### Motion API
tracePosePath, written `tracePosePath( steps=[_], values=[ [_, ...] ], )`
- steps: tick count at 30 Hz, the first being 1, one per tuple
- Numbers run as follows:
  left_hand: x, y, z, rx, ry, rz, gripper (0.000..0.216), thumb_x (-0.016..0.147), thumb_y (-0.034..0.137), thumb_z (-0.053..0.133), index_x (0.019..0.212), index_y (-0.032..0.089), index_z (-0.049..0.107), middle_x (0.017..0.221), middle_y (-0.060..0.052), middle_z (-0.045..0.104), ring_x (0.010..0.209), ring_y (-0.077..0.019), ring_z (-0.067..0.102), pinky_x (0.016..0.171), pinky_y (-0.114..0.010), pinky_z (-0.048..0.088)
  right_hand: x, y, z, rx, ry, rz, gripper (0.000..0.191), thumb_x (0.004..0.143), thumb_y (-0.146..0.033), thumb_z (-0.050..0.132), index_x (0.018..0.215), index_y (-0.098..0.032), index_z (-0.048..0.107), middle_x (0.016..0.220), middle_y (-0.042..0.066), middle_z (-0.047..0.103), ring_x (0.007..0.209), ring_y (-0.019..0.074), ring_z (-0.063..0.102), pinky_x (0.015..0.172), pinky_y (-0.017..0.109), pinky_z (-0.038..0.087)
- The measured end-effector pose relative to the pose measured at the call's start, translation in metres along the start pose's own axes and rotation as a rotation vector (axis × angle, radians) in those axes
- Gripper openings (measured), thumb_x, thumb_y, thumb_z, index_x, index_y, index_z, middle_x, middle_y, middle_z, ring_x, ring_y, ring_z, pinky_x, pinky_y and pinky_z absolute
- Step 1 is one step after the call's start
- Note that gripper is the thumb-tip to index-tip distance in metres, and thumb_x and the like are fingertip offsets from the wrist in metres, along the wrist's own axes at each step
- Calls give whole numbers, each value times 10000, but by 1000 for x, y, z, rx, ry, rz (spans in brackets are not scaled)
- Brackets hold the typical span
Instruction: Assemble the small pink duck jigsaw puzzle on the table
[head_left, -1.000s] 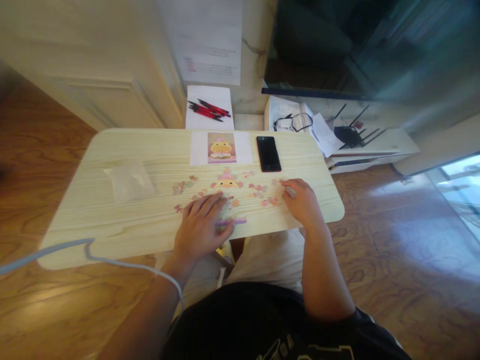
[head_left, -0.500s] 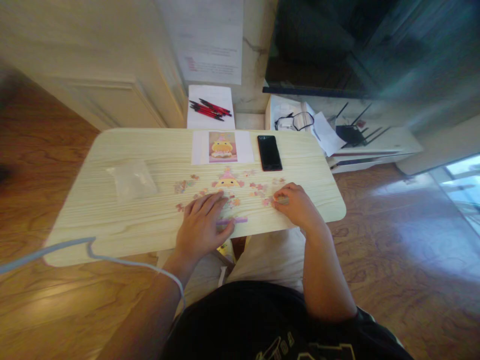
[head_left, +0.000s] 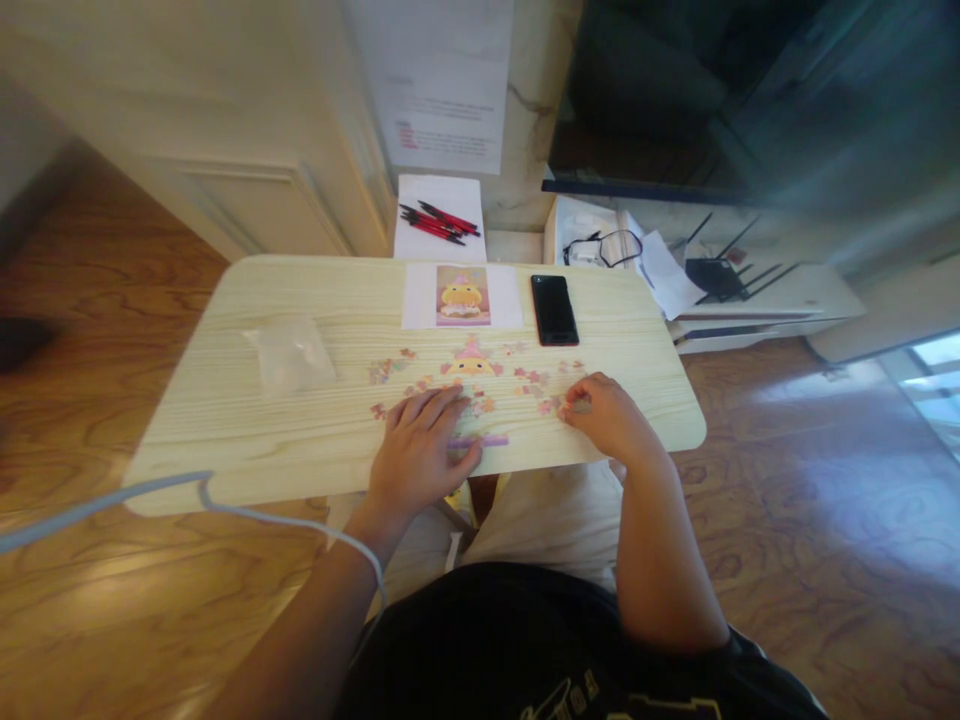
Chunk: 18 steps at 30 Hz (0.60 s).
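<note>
My left hand lies flat over the near middle of the table, fingers stretched out and holding nothing. Its fingertips rest by loose jigsaw pieces, and its thumb touches a joined purple strip. Beyond the fingers lies a partly joined puzzle section with a yellow face and pink top. My right hand is at the right end of the scattered pieces, thumb and forefinger pinched on a small jigsaw piece, mostly hidden by the fingertips. More pink pieces lie to its left.
A sheet with the printed picture and a black phone lie along the table's far side. A clear plastic bag is at left. Red pens rest beyond the far edge. A grey cable crosses my left forearm.
The view has swung slightly left, so everything sits further right in the picture. My right thumb and fingers have shifted a little at the pieces. The left hand stays in place.
</note>
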<state>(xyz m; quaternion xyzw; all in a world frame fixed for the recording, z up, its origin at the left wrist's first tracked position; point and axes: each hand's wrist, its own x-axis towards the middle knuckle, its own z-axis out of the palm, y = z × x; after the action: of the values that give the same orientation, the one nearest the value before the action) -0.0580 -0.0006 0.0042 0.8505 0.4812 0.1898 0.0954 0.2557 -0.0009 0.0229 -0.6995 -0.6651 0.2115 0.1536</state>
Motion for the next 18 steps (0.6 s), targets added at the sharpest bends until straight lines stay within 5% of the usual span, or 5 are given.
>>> tracePosePath(
  steps=[10,18],
  values=[
    [0,0,0,-23,12,-2,510,913,439,633,1388,255,638,1539,-75,584,1383,-364,524,1163,-585,381,-5,-5,-6,200,50,34,64,854,-179,691,873,-239,686,862,1,727,805,181,656,759,315,468],
    [0,-1,1,4,3,5,521,921,455,626,1402,257,615,1540,-70,581,1379,-362,523,1148,-568,399,2,-56,4,368,-133,-118,71,890,-235,687,947,-244,646,861,-26,698,772,155,621,717,294,441]
  ],
)
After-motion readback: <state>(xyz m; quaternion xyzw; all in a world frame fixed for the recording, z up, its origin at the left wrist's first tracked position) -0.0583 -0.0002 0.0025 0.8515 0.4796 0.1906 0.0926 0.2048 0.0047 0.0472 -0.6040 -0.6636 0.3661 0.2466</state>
